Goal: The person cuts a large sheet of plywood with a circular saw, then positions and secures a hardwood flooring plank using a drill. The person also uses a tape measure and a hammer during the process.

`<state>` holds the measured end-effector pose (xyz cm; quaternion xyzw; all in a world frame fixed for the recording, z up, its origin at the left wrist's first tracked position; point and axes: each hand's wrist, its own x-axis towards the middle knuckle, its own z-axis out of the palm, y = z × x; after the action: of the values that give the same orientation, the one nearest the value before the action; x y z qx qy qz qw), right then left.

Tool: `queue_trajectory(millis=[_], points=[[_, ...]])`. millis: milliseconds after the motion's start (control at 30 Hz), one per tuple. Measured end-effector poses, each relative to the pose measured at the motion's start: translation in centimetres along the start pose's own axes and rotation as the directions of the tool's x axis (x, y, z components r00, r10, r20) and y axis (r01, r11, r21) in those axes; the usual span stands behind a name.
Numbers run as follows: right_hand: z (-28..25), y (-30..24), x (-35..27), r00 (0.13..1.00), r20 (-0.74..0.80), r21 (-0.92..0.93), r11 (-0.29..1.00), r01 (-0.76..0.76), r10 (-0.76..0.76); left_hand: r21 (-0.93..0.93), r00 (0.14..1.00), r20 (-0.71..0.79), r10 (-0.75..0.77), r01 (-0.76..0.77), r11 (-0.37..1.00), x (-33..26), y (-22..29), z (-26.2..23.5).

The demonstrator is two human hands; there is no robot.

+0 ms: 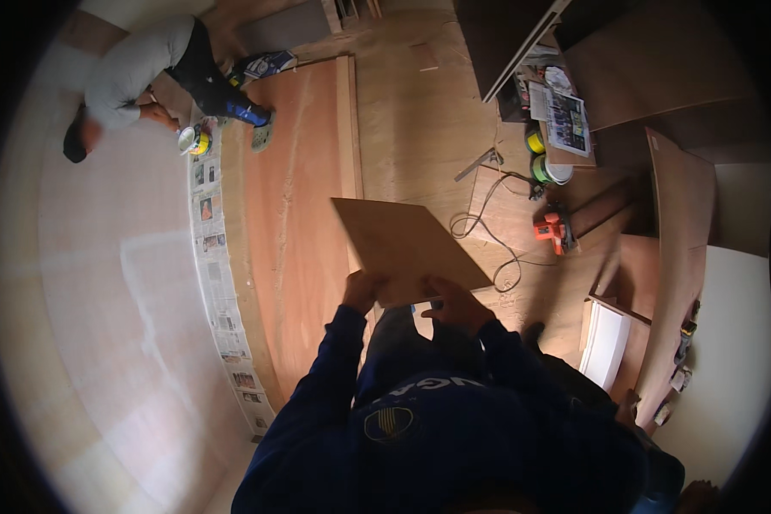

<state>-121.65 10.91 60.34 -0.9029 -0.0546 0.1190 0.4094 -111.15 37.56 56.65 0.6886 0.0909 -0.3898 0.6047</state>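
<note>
In front of my body I hold a flat brown plywood panel (407, 244) tilted, its far corner pointing up and left. My left hand (366, 289) is closed on the panel's near left corner. Along the near edge, my right hand (456, 304) grips the panel toward its right side, thumb apart from the fingers. The fingers under the panel are hidden. Below the panel is a long reddish plywood sheet (295, 214), lying to the left.
At the upper left a person (150, 73) bends beside a paint bucket (194, 140) near a newspaper strip (218, 274). An orange power tool (554, 230) and a cable (488, 223) lie right. Another person's hand (627, 409) is near a leaning panel (672, 248).
</note>
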Motion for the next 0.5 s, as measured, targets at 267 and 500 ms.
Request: queue_trajectory(millis=[267,500], points=[[-5.8,16.5,1.2,0.910,-0.218,-0.268,0.875,-0.404,0.353,-0.398,0.961,-0.237,-0.138,0.034,0.917,-6.7,3.4,-6.5],[-12.6,13.2,4.9,0.734,0.468,0.696,0.306,-0.649,0.492,-0.642,0.996,-0.073,0.049,-0.085,0.762,-11.4,4.0,-5.2]])
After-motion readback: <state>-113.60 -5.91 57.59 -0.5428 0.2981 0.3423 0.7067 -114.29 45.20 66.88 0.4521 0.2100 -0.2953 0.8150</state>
